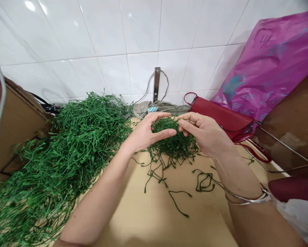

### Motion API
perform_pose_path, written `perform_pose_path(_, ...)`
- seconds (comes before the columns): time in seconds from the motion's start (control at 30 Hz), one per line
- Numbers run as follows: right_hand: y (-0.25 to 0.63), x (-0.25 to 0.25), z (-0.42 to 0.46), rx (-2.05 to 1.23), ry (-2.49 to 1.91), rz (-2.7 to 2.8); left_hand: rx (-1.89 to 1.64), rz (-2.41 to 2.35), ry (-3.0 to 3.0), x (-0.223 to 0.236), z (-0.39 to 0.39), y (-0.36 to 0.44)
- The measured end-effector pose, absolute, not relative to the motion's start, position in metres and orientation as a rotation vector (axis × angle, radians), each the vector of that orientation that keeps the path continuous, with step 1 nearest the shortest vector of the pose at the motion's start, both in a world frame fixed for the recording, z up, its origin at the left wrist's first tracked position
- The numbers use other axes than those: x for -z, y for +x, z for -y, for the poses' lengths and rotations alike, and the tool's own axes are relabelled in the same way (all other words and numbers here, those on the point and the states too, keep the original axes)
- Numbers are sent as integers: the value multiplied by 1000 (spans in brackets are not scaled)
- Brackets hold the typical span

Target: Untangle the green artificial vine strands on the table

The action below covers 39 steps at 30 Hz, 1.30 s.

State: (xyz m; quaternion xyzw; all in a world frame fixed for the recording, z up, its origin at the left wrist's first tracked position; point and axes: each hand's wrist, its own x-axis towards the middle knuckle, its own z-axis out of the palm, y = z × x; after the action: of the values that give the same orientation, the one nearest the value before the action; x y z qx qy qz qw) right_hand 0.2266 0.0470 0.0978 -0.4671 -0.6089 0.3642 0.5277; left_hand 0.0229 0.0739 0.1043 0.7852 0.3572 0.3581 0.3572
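Note:
My left hand (150, 132) is held over a small heap of thin green plastic stems (169, 142), its thumb and fingers apart with nothing visible between them. At the heap's right side, my right hand (201, 130) is closed in a pinch. A bit of green stem (177, 119) shows at its fingertips; the rest of that piece cannot be told from the heap behind. Several loose dark green stems with small knobbed ends, such as a bent one (179, 204), lie on the tabletop (143, 219) in front of the hands.
A large pile of green stems (87, 133) spreads along the left. Cardboard boxes (17, 127) flank the table. At the back right sit a red handbag (218, 115) and a pink plastic bag (277, 65). Grey cloth (174, 108) lies against the tiled wall (140, 34), below a metal bracket (157, 84).

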Motion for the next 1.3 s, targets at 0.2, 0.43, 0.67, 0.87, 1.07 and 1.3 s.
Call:
perform_pose_path(0.2,212,-96,-42,-851,-1119,1486,-1069,-884,1857,-89,-76,37)
perform_pose_path(0.43,202,-93,-38,-369,-1349,1616,-923,-887,1848,-86,-78,37)
perform_pose_path(0.67,206,-91,-40,-202,-1390,1689,-968,-975,2038,-89,-75,34)
perform_pose_path(0.87,211,-87,-43,-167,-1369,1711,-972,-980,2072,-88,-75,37)
perform_pose_path(1.07,200,-73,-44,297,-1506,1831,-1007,-1043,2299,-88,-70,45)
perform_pose_path(1.3,244,-71,-67,176,-1647,1581,-887,-1146,2207,-87,-68,43)
